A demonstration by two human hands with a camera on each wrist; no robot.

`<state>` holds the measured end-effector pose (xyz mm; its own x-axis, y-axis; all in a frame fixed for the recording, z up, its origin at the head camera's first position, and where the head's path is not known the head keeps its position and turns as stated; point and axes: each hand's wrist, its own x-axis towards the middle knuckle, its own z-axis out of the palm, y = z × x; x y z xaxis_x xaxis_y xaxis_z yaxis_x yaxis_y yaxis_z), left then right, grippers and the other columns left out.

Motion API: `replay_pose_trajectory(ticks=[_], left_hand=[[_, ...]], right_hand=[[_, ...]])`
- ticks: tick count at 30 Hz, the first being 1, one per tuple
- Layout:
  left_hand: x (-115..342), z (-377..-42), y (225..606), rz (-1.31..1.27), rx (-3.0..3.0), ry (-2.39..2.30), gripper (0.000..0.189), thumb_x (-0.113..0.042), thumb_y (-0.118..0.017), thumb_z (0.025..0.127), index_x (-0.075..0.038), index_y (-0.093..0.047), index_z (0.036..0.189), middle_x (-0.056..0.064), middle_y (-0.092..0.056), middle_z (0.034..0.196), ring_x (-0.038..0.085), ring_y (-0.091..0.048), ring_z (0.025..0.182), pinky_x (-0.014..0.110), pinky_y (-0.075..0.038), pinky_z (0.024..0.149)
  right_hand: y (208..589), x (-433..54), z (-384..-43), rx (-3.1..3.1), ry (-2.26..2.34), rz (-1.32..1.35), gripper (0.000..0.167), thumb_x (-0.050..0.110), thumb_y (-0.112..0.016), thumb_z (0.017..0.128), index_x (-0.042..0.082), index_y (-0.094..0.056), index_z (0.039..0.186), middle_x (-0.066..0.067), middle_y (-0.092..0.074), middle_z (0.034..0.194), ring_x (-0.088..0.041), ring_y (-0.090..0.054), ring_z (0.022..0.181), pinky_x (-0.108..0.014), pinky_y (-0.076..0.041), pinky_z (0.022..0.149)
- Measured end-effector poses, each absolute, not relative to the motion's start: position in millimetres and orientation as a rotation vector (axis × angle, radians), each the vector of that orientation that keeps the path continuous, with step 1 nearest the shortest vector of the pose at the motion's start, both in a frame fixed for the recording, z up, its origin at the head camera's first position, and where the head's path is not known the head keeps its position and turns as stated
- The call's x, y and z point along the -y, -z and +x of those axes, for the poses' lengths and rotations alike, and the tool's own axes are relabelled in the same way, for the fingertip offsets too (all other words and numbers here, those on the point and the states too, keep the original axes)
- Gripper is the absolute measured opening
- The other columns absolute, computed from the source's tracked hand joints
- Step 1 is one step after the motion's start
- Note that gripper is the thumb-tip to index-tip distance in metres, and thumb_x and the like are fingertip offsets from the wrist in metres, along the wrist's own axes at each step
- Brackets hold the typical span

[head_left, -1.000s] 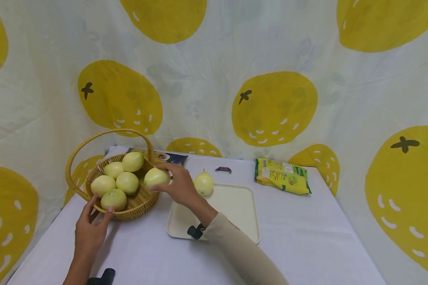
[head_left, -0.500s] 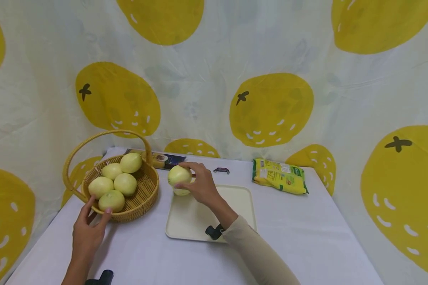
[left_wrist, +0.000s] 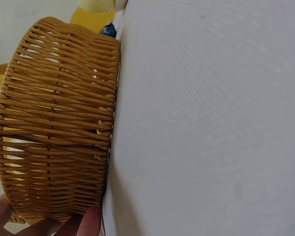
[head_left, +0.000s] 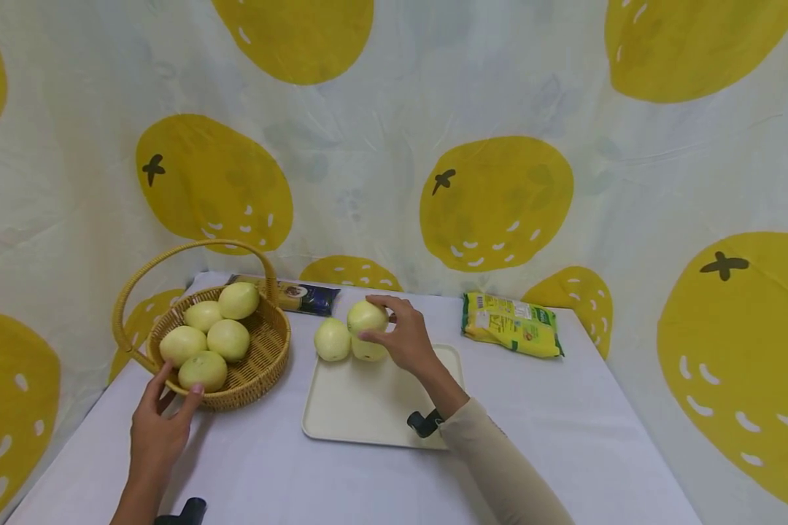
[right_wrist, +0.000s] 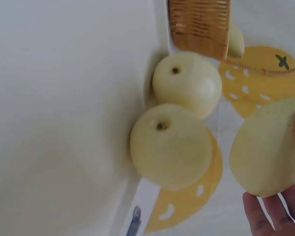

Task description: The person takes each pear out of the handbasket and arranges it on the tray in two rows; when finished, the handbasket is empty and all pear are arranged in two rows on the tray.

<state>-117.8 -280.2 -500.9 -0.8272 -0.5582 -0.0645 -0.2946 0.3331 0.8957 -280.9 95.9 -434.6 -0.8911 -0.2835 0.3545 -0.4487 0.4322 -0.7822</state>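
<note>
My right hand (head_left: pixel 403 339) holds a pale yellow pear (head_left: pixel 365 318) above the far edge of a cream tray (head_left: pixel 374 408). Two more pears stand side by side at the tray's far left, a left one (head_left: pixel 333 340) and a right one (head_left: pixel 369 351) partly hidden behind the held pear. In the right wrist view the held pear (right_wrist: pixel 265 152) is apart from both. My left hand (head_left: pixel 160 434) grips the near left side of a wicker basket (head_left: pixel 265 364), thumb at the rim. Several pears (head_left: pixel 228 340) lie in the basket, mostly towards its left.
A yellow-green packet (head_left: pixel 512 324) lies at the back right of the white-covered table (head_left: pixel 565 437). Behind the basket lies a dark blue and yellow packet (head_left: pixel 308 297). The basket's tall handle (head_left: pixel 203 244) arches over it. A lemon-print cloth (head_left: pixel 354 182) hangs behind.
My right hand has carried the pear from the basket's right side rightward over the tray, beyond the left standing pear. The left hand stays at the basket.
</note>
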Motion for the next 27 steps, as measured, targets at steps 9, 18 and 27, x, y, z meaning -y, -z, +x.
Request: replay_pose_trajectory(ticks=[9,18,27], left_hand=[[283.2,-117.5,501.7,0.766,2.381,1.441,0.081,-0.054,-0.065,0.102,-0.044,-0.020,0.169,0.005,-0.021,0.178,0.044,-0.038,0.156,0.011,-0.054,0.093],[281.2,-116.8,500.3,0.750,2.356,1.471,0.081,-0.051,-0.067,0.103,-0.041,-0.022,0.170,0.006,-0.020,0.178,0.044,-0.037,0.157,0.001,-0.048,0.085],[280.7,-117.5,499.9,0.762,2.382,1.441,0.081,-0.053,-0.065,0.103,-0.043,-0.020,0.170,0.005,-0.020,0.178,0.044,-0.038,0.156,0.023,-0.054,0.106]], right_hand=[[446.4,-127.6,-285.8,2.548,-1.456,0.526,0.066,0.020,-0.095,0.079,0.019,-0.069,0.140,-0.002,-0.069,0.140,-0.024,-0.063,0.126,-0.043,-0.058,0.107],[464.5,-153.7,-288.7,2.596,-1.408,0.504,0.066,0.019,-0.095,0.080,0.019,-0.069,0.141,-0.002,-0.070,0.141,-0.024,-0.060,0.128,-0.050,-0.057,0.106],[474.3,-164.3,-288.1,2.715,-1.371,0.388,0.067,0.016,-0.095,0.080,0.018,-0.069,0.142,-0.009,-0.068,0.144,-0.030,-0.060,0.134,-0.049,-0.056,0.109]])
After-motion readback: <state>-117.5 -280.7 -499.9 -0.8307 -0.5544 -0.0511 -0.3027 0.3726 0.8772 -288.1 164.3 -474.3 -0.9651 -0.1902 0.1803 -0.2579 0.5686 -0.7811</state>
